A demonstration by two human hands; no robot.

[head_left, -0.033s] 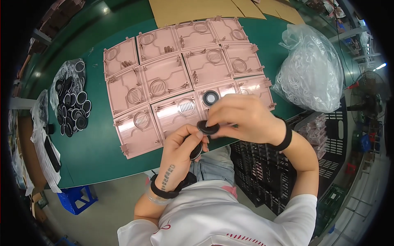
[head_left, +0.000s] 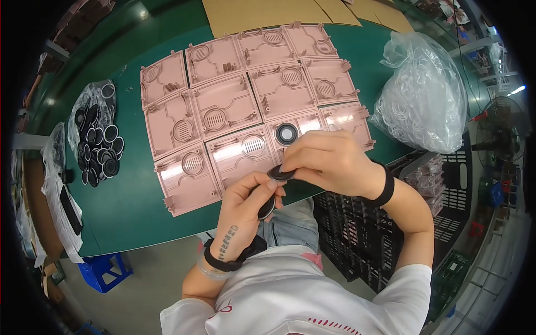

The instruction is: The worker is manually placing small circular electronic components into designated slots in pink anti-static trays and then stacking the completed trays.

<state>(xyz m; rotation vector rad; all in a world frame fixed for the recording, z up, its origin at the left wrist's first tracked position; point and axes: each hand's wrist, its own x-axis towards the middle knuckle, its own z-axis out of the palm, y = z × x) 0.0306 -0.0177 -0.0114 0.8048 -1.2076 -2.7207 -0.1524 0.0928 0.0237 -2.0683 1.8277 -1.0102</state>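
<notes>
In front of my body both hands hold one black round disc (head_left: 280,172), which looks like a small speaker. My left hand (head_left: 245,198) pinches its near edge between thumb and fingers. A second black disc (head_left: 267,209) is tucked lower in the same hand, partly covered. The fingers of my right hand (head_left: 335,162) are closed on the far side of the upper disc, some of them hidden. Just beyond, a black disc with a pale centre (head_left: 286,134) sits on one of the pink plastic panels (head_left: 234,154).
Several pink panels with round grilles lie in rows on the green table (head_left: 128,223). Black discs with white rims (head_left: 100,151) are heaped at the left, partly in clear plastic. A clear bag of white rings (head_left: 419,100) stands right. Black crates (head_left: 357,234) stand below the table's right side.
The upper disc has tilted and shifted slightly left in my fingers. My right hand's fingers have drawn closer together around it; my left hand has barely moved.
</notes>
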